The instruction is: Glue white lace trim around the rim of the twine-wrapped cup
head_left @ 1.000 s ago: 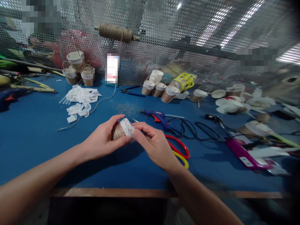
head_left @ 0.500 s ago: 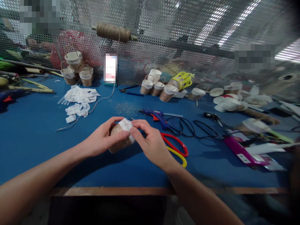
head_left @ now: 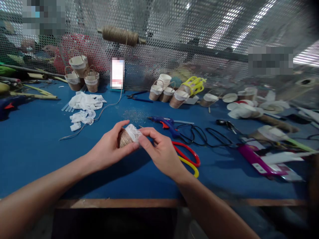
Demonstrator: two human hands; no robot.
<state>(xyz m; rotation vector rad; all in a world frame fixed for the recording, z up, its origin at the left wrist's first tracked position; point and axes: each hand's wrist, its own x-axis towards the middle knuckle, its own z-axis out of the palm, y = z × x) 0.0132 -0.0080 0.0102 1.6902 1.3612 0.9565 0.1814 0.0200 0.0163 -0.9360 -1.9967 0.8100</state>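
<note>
A small twine-wrapped cup [head_left: 124, 138] with a band of white lace [head_left: 133, 132] round its rim lies tilted between my hands, above the table. My left hand [head_left: 109, 146] is closed round its twine side, thumb below and fingers behind. With thumb and fingers together, my right hand [head_left: 159, 147] pinches the lace at the rim; the fingertips partly hide what they grip. Scissors with red and yellow handles [head_left: 188, 154] lie beside my right hand, partly under it. Beyond the hands rests a blue glue gun [head_left: 165, 122] with a red trigger.
Finished-looking twine cups with handles [head_left: 92, 81] stand at the back left, others [head_left: 179, 96] at the back middle. White lace scraps [head_left: 86, 99], a loose cord [head_left: 99, 114] and pliers [head_left: 139, 97] lie on the blue table [head_left: 112, 186]. A twine spool [head_left: 119, 35] hangs on the mesh.
The cup has turned a little in my left hand, and its lace rim shows from a different angle. My left thumb has shifted lower along it. My right hand stays at the rim.
</note>
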